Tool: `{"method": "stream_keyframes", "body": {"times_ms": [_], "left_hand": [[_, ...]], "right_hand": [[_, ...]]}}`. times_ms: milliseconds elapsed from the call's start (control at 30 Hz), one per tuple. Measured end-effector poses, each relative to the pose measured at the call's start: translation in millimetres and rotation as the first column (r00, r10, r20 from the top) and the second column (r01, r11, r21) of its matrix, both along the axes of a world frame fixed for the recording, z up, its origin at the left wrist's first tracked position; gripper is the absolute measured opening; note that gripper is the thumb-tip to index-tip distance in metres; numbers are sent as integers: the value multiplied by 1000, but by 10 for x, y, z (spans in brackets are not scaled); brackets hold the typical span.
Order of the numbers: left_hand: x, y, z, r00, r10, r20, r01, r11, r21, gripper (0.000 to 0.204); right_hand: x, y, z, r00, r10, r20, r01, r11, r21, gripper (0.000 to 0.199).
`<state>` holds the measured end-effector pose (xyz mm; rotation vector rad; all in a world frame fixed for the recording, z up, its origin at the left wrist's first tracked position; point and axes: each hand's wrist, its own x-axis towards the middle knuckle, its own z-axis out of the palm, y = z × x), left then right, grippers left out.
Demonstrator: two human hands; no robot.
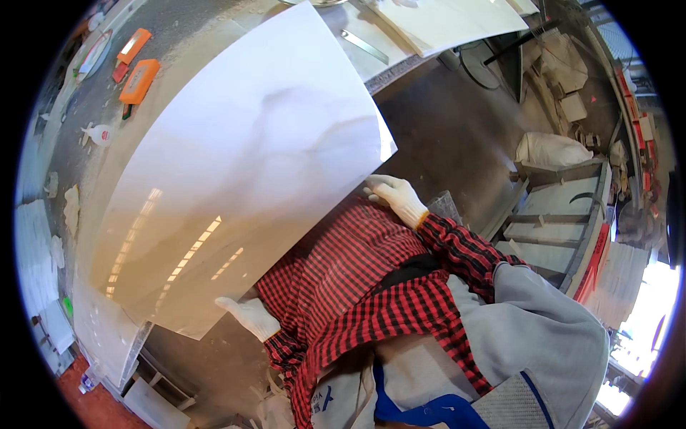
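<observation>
A large, glossy white panel with faint grey veining slants across the view, its surface mirroring ceiling lights. Both of my hands wear white knitted gloves. At the panel's near lower corner, my left hand grips the edge, with most of its fingers hidden beneath it. My right hand is closed around the same near edge, close to the right corner; its fingertips are partly out of sight. The panel's near edge lies close to my red-and-black checked apron.
Beyond the panel stands a work surface bearing a metal strip and other white panels. Orange boxes and a white bottle lie at the left. A metal rack with a white sack stands on the right.
</observation>
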<state>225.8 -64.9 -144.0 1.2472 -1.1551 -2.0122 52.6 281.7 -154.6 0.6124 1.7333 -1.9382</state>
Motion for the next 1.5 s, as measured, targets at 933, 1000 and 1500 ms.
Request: {"method": "stream_keyframes", "body": {"times_ms": [933, 1000, 1500], "left_hand": [[-43, 119, 141, 1000, 5, -8, -6, 987, -159, 84], [-171, 230, 361, 999, 42, -31, -45, 995, -92, 84], [-88, 218, 294, 988, 155, -3, -154, 979, -136, 77]], "right_hand": [[-276, 252, -59, 961, -265, 77, 273, 954, -127, 64], [-327, 296, -111, 954, -273, 126, 292, 940, -176, 67], [-320, 111, -14, 923, -333, 191, 331, 942, 43, 73]]}}
